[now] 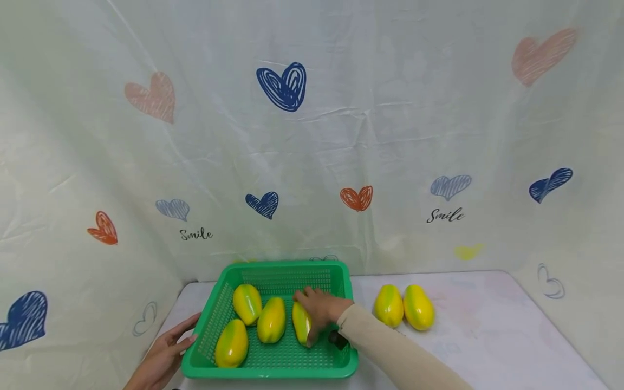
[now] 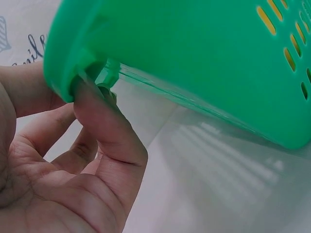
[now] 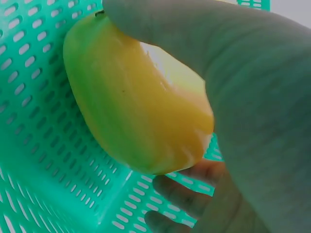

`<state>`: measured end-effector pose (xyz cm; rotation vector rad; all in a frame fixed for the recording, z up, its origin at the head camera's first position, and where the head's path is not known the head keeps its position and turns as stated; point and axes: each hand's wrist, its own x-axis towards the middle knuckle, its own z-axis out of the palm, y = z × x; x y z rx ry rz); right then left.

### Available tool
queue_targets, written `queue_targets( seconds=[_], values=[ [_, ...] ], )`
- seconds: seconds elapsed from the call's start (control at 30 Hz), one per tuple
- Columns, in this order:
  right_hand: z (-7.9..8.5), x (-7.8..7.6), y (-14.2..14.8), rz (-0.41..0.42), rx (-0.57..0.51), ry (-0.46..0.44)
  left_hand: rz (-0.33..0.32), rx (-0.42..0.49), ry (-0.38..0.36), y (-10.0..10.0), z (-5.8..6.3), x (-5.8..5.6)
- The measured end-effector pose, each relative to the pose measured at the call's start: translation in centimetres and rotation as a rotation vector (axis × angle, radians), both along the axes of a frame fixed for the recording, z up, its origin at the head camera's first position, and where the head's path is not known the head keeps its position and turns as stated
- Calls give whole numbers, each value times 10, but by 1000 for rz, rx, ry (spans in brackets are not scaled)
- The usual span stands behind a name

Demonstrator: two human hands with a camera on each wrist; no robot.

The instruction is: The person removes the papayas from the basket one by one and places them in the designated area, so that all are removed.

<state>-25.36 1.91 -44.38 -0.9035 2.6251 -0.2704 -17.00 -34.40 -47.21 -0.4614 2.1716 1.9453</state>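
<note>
A green plastic basket (image 1: 268, 372) stands on the table with several yellow-green mangoes inside, among them one mango (image 1: 231, 343) at the near left and another (image 1: 271, 320) in the middle. My left hand (image 1: 163, 352) pinches the basket's left rim; in the left wrist view the thumb (image 2: 109, 131) bends up against the underside of that rim. Inside the basket, toward its right side, my right hand (image 1: 319, 310) holds a mango (image 3: 131, 102) between thumb and fingers. The hand hides part of this mango in the head view.
Two more mangoes lie side by side on the white table (image 1: 487, 336) right of the basket, the left one (image 1: 389, 306) touching or nearly touching the right one (image 1: 418, 307). Behind hangs a pale curtain (image 1: 312, 151) printed with hearts.
</note>
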Motion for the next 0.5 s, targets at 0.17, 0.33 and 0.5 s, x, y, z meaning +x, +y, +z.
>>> queue_targets(
  seconds=[0.17,0.33,0.5],
  values=[
    [3,4,2,-9,38,0,-10,20,-13,0,0,-1],
    [5,5,3,-8,16,21,-45,-3,-2,-3,-2,1],
    [9,5,5,9,-38,70,-60,2,9,-5,-2,0]
  ],
)
